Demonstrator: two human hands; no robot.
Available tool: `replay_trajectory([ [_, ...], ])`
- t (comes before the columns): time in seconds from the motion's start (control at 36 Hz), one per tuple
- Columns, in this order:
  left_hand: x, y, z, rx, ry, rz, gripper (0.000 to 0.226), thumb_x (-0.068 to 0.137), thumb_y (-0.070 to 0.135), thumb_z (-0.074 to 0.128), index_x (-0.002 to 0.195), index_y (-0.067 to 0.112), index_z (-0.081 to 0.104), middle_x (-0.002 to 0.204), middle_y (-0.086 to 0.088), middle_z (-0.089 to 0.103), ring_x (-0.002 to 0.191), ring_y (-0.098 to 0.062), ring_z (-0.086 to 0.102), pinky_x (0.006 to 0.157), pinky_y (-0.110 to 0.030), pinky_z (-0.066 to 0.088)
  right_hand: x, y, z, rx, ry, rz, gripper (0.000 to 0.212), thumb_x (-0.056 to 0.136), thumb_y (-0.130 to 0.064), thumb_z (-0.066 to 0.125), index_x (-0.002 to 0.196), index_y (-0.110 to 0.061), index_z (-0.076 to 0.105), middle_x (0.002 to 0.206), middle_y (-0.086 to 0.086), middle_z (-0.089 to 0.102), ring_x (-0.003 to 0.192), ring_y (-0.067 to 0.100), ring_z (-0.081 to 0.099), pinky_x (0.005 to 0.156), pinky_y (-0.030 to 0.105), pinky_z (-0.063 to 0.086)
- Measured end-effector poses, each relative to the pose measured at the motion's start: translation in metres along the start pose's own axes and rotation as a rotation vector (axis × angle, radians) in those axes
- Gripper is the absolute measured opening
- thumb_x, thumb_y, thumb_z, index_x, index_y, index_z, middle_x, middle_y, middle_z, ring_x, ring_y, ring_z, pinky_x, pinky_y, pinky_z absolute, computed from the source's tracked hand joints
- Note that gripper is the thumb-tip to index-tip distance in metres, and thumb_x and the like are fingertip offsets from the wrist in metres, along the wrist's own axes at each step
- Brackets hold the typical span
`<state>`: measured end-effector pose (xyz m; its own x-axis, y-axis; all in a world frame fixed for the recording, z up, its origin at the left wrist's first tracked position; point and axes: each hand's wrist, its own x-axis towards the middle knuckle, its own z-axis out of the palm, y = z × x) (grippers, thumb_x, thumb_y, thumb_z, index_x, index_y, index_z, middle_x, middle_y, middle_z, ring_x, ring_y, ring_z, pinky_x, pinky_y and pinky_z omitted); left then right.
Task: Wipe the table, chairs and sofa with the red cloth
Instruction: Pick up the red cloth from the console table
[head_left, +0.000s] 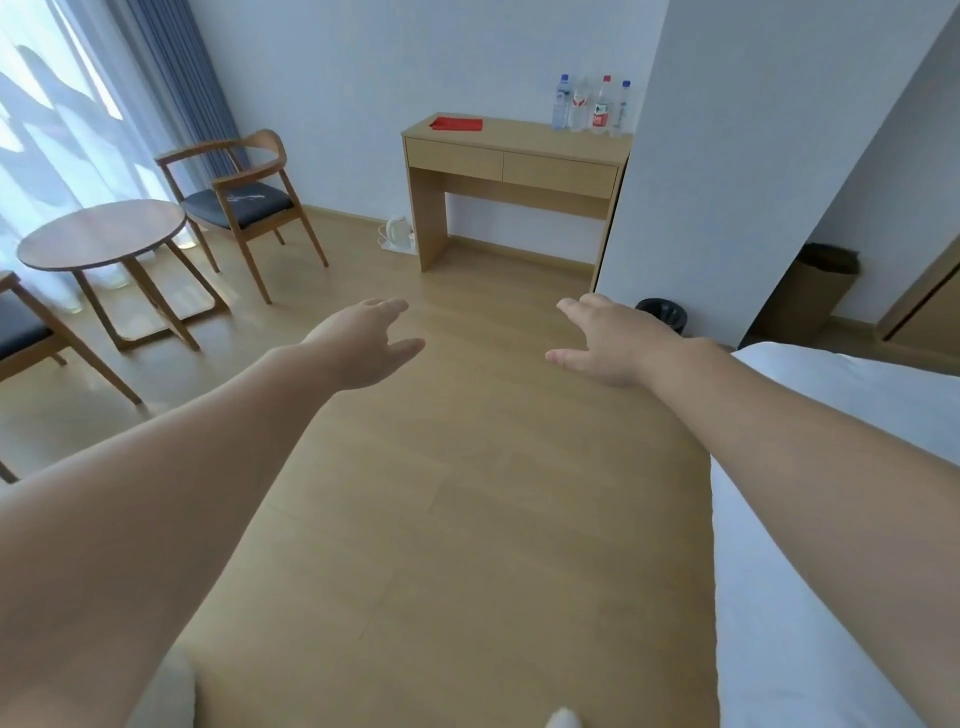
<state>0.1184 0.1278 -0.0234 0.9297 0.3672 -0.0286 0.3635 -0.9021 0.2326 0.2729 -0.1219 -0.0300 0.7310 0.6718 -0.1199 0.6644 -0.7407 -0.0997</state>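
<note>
Well beyond outstretched fingers (389, 306), red cloth (457, 123) on desk (519, 139).

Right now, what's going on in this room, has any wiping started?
Not yet. The person's left hand and right hand are stretched forward over the floor, open and empty. The red cloth lies on the desk across the room, at the end away from the water bottles. The round table and a chair stand at the left by the window.
</note>
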Motion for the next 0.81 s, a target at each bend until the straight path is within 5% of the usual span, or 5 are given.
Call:
replay_trajectory([
  [0.81,0.282,0.002,0.065,-0.034,-0.098,-0.130,0.065,0.094,0.050,0.048,0.149,0.021,0.028,0.151,-0.001,0.034,0.134,-0.023,0.037,0.106,-0.036,0.032,0.291,0.105,0.014,-0.005,-0.191,-0.056,0.073,0.094,-0.059,0.042,0.153,-0.025,0.015,0.161,0.001,0.011,0.141,0.025,0.029,0.104,0.042,0.039],
])
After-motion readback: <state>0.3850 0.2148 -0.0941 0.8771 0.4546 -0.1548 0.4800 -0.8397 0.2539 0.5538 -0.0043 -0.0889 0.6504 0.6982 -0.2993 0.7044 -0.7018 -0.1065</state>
